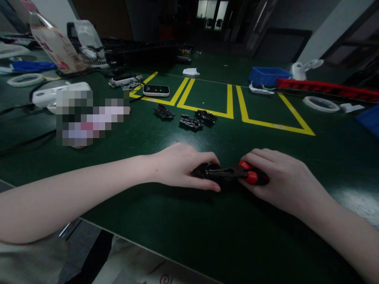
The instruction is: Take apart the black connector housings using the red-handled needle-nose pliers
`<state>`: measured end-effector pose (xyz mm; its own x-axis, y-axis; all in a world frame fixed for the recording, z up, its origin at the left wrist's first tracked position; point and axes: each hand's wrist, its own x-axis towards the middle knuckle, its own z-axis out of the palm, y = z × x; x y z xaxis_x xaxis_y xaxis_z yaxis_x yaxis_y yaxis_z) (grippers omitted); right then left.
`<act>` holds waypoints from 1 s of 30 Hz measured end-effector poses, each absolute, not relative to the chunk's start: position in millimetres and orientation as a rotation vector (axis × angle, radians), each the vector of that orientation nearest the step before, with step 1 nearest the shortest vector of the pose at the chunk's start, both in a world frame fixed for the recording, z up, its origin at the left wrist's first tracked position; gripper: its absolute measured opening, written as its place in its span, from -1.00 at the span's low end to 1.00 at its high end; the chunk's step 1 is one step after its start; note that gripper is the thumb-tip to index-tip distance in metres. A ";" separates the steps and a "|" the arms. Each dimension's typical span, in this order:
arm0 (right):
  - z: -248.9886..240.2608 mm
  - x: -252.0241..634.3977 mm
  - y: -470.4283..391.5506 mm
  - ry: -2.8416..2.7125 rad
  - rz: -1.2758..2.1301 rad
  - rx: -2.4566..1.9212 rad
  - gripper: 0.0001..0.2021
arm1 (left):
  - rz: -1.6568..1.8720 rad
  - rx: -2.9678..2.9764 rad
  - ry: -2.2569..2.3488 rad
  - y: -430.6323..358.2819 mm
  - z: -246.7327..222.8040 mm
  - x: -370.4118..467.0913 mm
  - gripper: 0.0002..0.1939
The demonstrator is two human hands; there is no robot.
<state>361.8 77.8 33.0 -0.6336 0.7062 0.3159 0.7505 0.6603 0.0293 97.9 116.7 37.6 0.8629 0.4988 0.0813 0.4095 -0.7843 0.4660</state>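
My left hand is closed around a small black part, mostly covered by the fingers. In my right hand is a pair of pliers with red and black handles. The pliers' dark jaws point left and reach the black part between my left thumb and fingers. Whether the jaws grip it is too dark to tell. Beyond my hands, several black molded parts lie on the green table: one black part to the left, another nearer, and a third beside it.
Yellow tape marks squares on the table. A white device with green lights sits at the left square. Farther out are a blue bin, a red rack, a tape roll, a power strip and a bottle.
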 end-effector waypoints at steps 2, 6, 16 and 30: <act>33.1 362.0 78.0 -2.597 -0.210 -1.211 -0.90 | 0.291 2.591 0.682 116.3 37.1 98.2 -0.50; 34.7 363.1 78.1 -2.593 -0.231 -1.212 -0.91 | 0.323 2.559 0.694 115.8 35.7 99.4 -0.52; 40.4 361.3 73.5 -2.605 -0.641 -1.017 -0.85 | 0.282 2.572 0.804 112.7 37.8 103.9 -0.49; 27.7 366.7 75.1 -2.506 -0.211 -1.221 -0.87 | 0.353 2.526 0.634 118.6 35.3 98.8 -0.50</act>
<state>366.7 75.1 27.7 -0.5707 0.7342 0.3677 0.7854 0.6188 -0.0167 98.8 118.6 35.3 0.8574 0.4998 0.1230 0.3679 -0.7622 0.5326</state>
